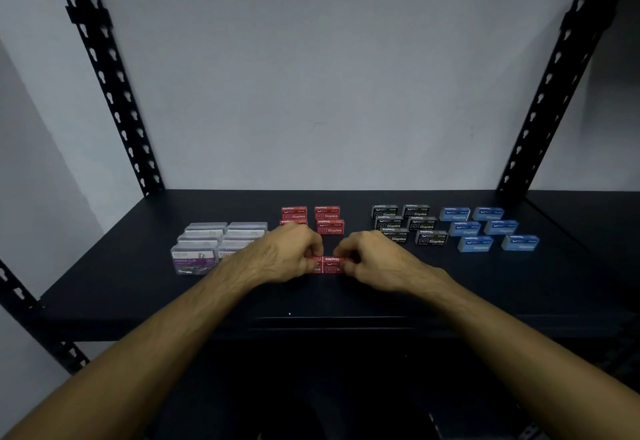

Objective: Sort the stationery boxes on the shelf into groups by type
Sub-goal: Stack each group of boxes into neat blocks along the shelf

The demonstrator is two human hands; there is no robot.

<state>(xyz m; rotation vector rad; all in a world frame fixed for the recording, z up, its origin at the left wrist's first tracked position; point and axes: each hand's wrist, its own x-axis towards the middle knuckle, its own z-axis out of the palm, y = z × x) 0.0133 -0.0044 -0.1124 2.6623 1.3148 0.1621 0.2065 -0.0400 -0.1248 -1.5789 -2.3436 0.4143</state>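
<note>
On the black shelf (138, 287) stand four groups of small boxes. Clear paper clip boxes (194, 261) form two columns at the left. Red staple boxes (329, 226) sit in the middle toward the back. Black staple boxes (420, 223) and blue staple boxes (476, 244) stand at the right. In front of the red group, two red staple boxes lie side by side and touching. My left hand (287, 256) grips the left one (316, 264), mostly hidden by my fingers. My right hand (375, 259) grips the right one (333, 264).
Black perforated uprights (104, 72) (554, 72) frame the shelf against a grey wall. The shelf's front edge (329, 318) runs just below my wrists. Bare shelf surface lies along the front and at the far left and right ends.
</note>
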